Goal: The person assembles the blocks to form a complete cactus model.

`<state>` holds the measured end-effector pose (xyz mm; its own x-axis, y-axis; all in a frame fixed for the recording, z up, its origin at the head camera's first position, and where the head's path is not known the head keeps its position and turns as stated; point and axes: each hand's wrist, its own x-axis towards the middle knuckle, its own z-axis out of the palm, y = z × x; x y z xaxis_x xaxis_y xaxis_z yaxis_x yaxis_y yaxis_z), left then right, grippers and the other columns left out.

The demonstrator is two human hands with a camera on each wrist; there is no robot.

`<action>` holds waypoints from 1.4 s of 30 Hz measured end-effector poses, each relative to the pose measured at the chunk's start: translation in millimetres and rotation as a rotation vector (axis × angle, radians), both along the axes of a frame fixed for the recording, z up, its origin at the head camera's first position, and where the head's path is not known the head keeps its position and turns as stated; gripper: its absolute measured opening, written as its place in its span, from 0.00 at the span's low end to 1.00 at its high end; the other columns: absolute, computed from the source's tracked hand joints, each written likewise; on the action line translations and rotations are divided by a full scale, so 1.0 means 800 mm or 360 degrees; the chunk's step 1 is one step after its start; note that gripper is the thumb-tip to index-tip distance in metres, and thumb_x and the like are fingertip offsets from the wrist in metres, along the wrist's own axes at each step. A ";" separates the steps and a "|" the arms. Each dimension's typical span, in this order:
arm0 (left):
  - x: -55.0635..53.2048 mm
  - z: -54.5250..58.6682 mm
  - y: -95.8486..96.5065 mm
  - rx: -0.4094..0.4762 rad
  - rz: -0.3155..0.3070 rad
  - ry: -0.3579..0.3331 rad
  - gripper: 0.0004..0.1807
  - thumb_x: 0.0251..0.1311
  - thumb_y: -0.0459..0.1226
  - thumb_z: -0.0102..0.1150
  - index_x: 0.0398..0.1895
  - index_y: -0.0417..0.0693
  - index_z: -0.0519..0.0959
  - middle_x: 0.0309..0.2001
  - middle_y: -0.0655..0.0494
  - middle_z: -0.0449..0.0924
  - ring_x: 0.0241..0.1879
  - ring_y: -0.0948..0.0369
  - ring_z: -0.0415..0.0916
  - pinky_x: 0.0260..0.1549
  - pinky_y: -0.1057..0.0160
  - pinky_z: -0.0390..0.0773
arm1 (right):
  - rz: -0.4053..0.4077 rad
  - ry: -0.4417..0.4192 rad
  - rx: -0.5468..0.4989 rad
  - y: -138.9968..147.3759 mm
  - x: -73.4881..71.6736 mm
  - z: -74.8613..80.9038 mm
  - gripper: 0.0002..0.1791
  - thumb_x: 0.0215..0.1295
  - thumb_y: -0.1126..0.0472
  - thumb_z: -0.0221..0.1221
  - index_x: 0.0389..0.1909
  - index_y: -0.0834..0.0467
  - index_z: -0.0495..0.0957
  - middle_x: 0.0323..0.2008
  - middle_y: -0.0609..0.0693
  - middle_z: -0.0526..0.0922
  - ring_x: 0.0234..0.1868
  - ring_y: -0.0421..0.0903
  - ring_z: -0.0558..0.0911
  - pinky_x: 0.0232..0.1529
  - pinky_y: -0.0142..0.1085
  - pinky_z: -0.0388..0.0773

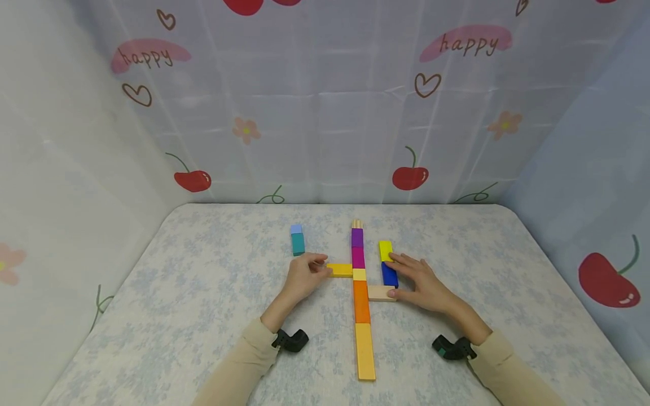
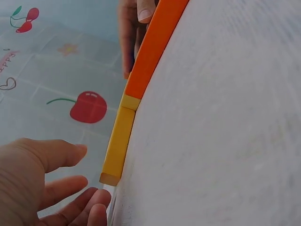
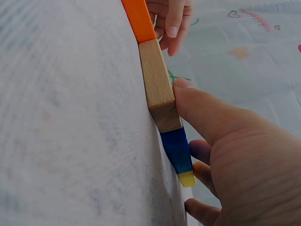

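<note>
My left hand is beside the left end of a golden-yellow block. In the left wrist view its fingers are loosely bent, with nothing between them, apart from that block. My right hand lies over the right-hand blocks. Its thumb touches a plain wooden block, while its fingers reach along a blue block and a bright yellow block. The plain and golden blocks stick out sideways from a long column containing an orange block and a pale yellow block.
A long tan block forms the column's near end. Magenta and purple blocks lie towards its far end, topped by small pale sticks. Further left are a teal block and a light blue block.
</note>
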<state>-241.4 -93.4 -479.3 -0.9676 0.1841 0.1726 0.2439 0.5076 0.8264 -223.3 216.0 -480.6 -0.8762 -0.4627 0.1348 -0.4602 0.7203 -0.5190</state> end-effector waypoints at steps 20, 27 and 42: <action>-0.029 0.012 -0.057 0.0032 0.0393 -0.0176 0.34 0.55 0.38 0.70 0.66 0.45 0.71 0.59 0.40 0.66 0.52 0.47 0.69 0.45 0.50 0.74 | 0.0010 -0.0005 -0.0004 0.001 0.000 0.002 0.37 0.59 0.45 0.67 0.67 0.57 0.71 0.72 0.61 0.64 0.72 0.66 0.60 0.64 0.76 0.41; -0.038 0.006 -0.074 0.0083 0.0288 -0.0316 0.43 0.55 0.38 0.70 0.73 0.45 0.61 0.66 0.40 0.63 0.57 0.47 0.69 0.49 0.53 0.77 | 0.0015 -0.0010 -0.0009 0.001 0.000 0.002 0.37 0.58 0.45 0.67 0.67 0.57 0.71 0.72 0.61 0.64 0.72 0.66 0.60 0.63 0.76 0.42; -0.073 0.011 -0.081 0.0077 0.0138 -0.0463 0.39 0.54 0.32 0.69 0.71 0.43 0.65 0.54 0.42 0.73 0.50 0.50 0.74 0.50 0.53 0.76 | 0.0030 -0.0002 -0.0024 0.001 0.000 0.002 0.37 0.58 0.46 0.67 0.67 0.57 0.71 0.72 0.61 0.64 0.72 0.66 0.59 0.64 0.76 0.42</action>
<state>-299.6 -158.5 -470.2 -0.9895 0.0966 -0.1076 -0.0492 0.4744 0.8789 -223.0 216.6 -479.4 -0.8676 -0.4769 0.1409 -0.4729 0.7035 -0.5305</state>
